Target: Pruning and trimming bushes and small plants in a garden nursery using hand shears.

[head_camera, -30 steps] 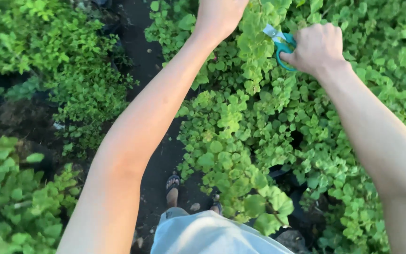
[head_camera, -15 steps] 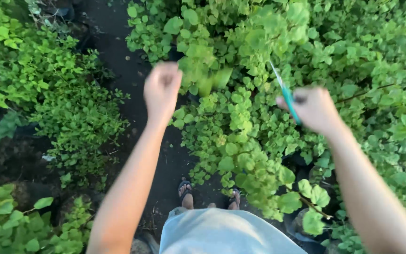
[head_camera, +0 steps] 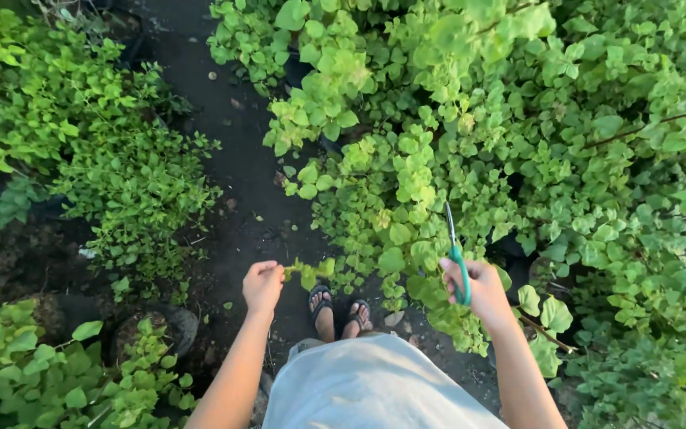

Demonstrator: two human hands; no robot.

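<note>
Left hand [head_camera: 263, 284] pinches a cut leafy sprig [head_camera: 309, 272] above the dirt path [head_camera: 240, 171], right hand [head_camera: 482, 287] clenches teal scissors [head_camera: 456, 258] blades-up; best keep blades shut while carrying.

two bare forearms extend forward from lower edge of view, roughly parallel, elbows out of frame. left hand [head_camera: 263, 286] at end of straight left arm, knuckles up, fingers curled, thumb and fingertips pinched together toward right. right hand [head_camera: 479, 287] at about same height, well apart from left, wrist slightly bent, fingers wrapped closed in fist, thumb on top. both wrists level, palms facing inward. sandalled feet [head_camera: 340, 311] side by side between hands, toes pointing forward.
</note>
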